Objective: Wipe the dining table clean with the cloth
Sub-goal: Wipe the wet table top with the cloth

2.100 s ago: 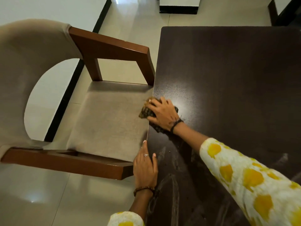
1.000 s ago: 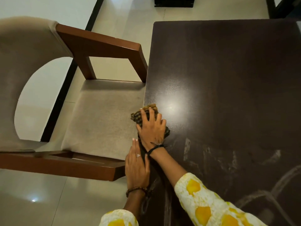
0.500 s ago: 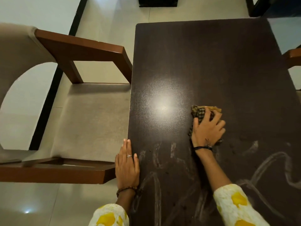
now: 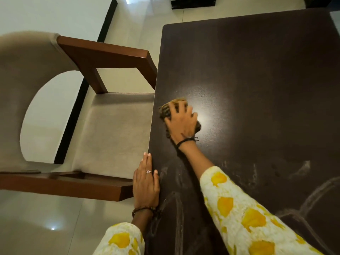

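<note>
Cloth (image 4: 166, 110), a bunched checked rag, lay pinned under the right hand (image 4: 181, 122) near the left edge of the dark bench (image 4: 257, 70), its fingers spread over it and pressing it flat rather than clenching. The left hand (image 4: 146, 183) rested flat, fingers straight, along the bench's near-left edge just beside a wooden chair (image 4: 103, 52), holding nothing. Pale smears (image 4: 303, 197) showed on the near part of the bench, to the right and below the arms. To do this stroke well, the palm probably needed even downward pressure, with overlapping passes carried right to the edge. The smeared near zone likely wanted a cleaner fold of the rag, or the streaks would only spread.
</note>
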Available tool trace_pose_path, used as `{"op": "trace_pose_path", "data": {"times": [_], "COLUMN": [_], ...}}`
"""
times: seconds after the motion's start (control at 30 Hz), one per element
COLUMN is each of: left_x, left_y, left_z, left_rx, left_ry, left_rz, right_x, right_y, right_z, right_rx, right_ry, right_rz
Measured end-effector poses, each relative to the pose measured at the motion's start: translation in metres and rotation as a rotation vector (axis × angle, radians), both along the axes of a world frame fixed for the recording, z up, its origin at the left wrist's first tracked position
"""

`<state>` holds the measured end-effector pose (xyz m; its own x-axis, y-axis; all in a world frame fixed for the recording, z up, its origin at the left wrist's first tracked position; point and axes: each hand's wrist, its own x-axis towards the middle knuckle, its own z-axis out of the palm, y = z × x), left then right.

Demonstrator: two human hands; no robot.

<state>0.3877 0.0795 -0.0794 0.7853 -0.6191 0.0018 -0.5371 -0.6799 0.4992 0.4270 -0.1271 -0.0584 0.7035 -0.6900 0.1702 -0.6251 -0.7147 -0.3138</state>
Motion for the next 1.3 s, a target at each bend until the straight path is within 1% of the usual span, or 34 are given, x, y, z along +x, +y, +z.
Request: {"op": "trace_pose_path", "data": {"times": [0.07, 0.2, 0.27, 0.37, 0.47, 0.6, 0.7, 0.77, 0.87, 0.93, 1.0, 1.1, 1.17, 1.2, 1.3], "left_x": [-0.001, -0.002, -0.003, -0.003, -0.004, -0.005, -0.007, -0.019, -0.065, -0.108, -0.149, -0.192, -0.213, -0.221, -0.231], "left_y": [0.000, 0.000, 0.000, -0.002, -0.002, -0.003, -0.004, -0.013, -0.046, -0.079, -0.115, -0.160, -0.179, -0.184, -0.184], "left_z": [0.000, 0.000, 0.001, 0.003, 0.005, 0.004, 0.007, 0.011, 0.017, 0.017, 0.017, 0.018, 0.020, 0.019, 0.013], "left_rx": [-0.003, -0.010, -0.004, 0.028, 0.076, 0.190, 0.269, 0.266, 0.153, 0.072, 0.026, -0.031, -0.074, -0.060, 0.049], "left_ry": [0.001, -0.001, -0.005, -0.010, -0.031, -0.093, -0.166, -0.193, -0.146, -0.061, 0.003, 0.038, 0.084, 0.090, -0.001], "left_rz": [0.005, 0.011, 0.013, 0.032, 0.028, 0.030, 0.045, 0.078, 0.165, 0.158, 0.055, -0.127, -0.150, -0.149, -0.151], "right_x": [-0.029, -0.104, -0.125, -0.121, -0.103, -0.092, -0.100, -0.117, -0.157, -0.196, -0.239, -0.296, -0.325, -0.334, -0.332], "right_y": [-0.035, -0.094, -0.101, -0.085, -0.044, 0.015, 0.015, -0.007, -0.054, -0.091, -0.129, -0.178, -0.201, -0.209, -0.214], "right_z": [-0.001, -0.001, 0.001, 0.003, 0.002, 0.001, 0.000, -0.001, 0.001, 0.002, 0.004, 0.004, 0.003, 0.003, 0.006], "right_rx": [0.044, -0.005, 0.019, 0.049, 0.037, 0.048, 0.014, -0.008, -0.021, -0.025, -0.034, 0.023, 0.027, 0.027, 0.044], "right_ry": [0.048, 0.063, 0.091, 0.080, 0.105, 0.076, 0.078, 0.063, 0.053, 0.062, 0.103, 0.109, 0.121, 0.135, 0.149], "right_rz": [-0.093, -0.401, -0.488, -0.561, -0.450, -0.136, 0.013, 0.024, -0.088, -0.179, -0.265, -0.394, -0.502, -0.553, -0.674]}}
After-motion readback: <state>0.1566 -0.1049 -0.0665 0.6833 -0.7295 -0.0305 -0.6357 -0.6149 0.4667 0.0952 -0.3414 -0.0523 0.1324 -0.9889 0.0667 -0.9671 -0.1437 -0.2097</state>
